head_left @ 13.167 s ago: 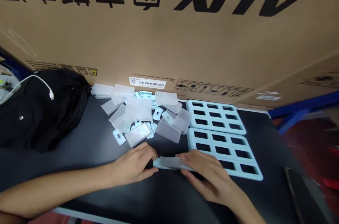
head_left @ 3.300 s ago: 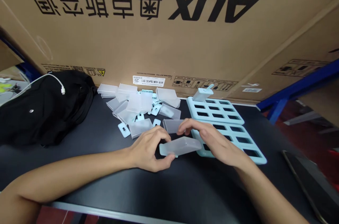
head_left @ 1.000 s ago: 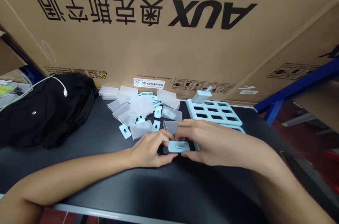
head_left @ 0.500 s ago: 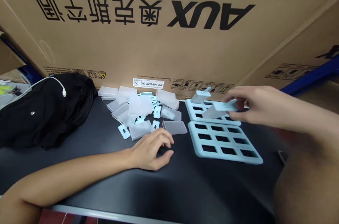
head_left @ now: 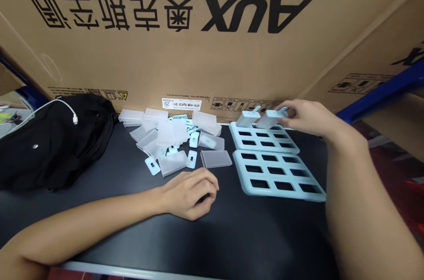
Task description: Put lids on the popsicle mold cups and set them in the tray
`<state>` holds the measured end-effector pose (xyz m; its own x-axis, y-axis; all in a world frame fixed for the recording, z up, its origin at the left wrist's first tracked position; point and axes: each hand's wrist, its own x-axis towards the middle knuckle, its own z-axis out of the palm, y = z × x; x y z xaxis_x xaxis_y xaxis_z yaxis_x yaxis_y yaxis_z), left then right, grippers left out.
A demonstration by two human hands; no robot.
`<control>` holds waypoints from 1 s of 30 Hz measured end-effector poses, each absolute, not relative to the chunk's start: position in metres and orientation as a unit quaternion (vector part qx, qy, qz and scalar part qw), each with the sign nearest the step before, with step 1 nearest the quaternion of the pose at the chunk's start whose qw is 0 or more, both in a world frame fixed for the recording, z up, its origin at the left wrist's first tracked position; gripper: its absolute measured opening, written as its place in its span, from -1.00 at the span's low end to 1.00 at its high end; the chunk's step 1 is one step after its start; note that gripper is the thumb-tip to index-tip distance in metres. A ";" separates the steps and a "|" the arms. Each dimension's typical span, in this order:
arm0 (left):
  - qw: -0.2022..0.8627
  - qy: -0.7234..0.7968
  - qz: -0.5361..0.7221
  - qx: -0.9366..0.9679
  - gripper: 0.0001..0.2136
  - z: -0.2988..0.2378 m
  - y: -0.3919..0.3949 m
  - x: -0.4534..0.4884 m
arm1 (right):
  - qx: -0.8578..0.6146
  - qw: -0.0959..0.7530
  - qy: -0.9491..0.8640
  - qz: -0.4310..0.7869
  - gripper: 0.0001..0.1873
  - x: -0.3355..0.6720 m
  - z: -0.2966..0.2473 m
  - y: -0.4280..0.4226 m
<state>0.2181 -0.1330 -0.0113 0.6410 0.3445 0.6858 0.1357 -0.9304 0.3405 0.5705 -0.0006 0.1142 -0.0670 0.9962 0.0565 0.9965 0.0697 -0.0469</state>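
Observation:
My right hand [head_left: 306, 117] reaches to the far tray [head_left: 265, 138] and pinches a capped frosted mould [head_left: 271, 119] standing in the back row. A first capped mould [head_left: 247, 118] stands just left of it. A second light-blue tray [head_left: 278, 176] with empty slots lies nearer me. My left hand [head_left: 190, 191] rests on the dark table, fingers curled loosely, with nothing visible in it. Just beyond it lies a pile of frosted moulds [head_left: 168, 138] and small blue caps [head_left: 152, 166].
A large cardboard box [head_left: 205, 37] walls off the back of the table. A black bag [head_left: 49, 143] with a white cable [head_left: 56, 107] lies at the left. The table's front edge [head_left: 132, 271] runs below my forearms.
My right hand carried the capped mould from in front of me to the far tray and stood it beside the first one. My left hand let go and settled on the table.

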 end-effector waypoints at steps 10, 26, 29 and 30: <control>0.114 0.127 0.381 0.909 -0.92 -0.012 -0.133 0.218 | -0.652 0.052 -0.756 -0.008 -0.70 0.579 0.099 0.011; 0.115 0.121 0.381 0.909 -0.91 -0.013 -0.134 0.218 | -0.703 0.112 -0.702 0.021 -0.81 0.564 0.100 0.007; 0.104 0.128 0.387 0.907 -0.90 -0.012 -0.133 0.219 | -0.698 0.117 -0.706 0.016 -0.77 0.567 0.097 0.010; 0.100 0.133 0.388 0.907 -0.90 -0.012 -0.133 0.219 | -0.699 0.119 -0.705 0.014 -0.77 0.568 0.096 0.011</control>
